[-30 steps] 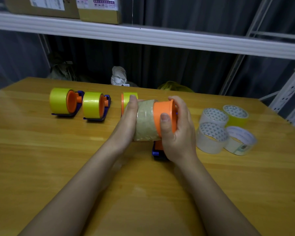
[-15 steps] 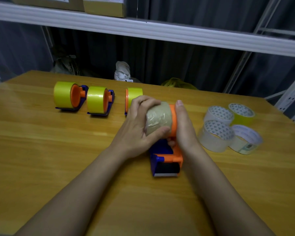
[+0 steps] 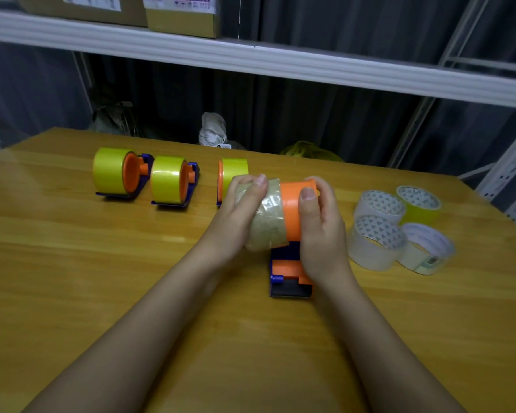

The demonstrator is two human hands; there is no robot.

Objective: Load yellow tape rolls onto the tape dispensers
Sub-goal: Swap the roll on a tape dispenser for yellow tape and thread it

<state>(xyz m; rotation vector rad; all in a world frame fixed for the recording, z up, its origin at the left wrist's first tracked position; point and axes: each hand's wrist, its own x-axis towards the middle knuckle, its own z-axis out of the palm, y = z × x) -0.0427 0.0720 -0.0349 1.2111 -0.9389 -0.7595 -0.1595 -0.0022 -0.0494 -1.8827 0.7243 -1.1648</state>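
A blue and orange tape dispenser (image 3: 289, 275) stands on the wooden table (image 3: 102, 263) in front of me. My left hand (image 3: 236, 216) grips a brownish cardboard-coloured roll (image 3: 265, 219) that sits partly on the dispenser's orange spool (image 3: 292, 213). My right hand (image 3: 319, 225) grips the orange spool from the right. Two dispensers loaded with yellow tape (image 3: 113, 171) (image 3: 170, 183) stand at the back left. A third loaded dispenser (image 3: 233, 174) is half hidden behind my left hand. One loose yellow roll (image 3: 420, 204) lies at the right.
Beside the yellow roll lie three whitish rolls (image 3: 376, 242), close to the table's right edge. A white shelf (image 3: 251, 58) with cardboard boxes runs overhead at the back. Dark curtains and a metal rack (image 3: 513, 171) stand behind the table.
The brownish roll has slid left along the orange spool, baring more orange. My right hand has shifted from flat against the spool's end to a grip round it.
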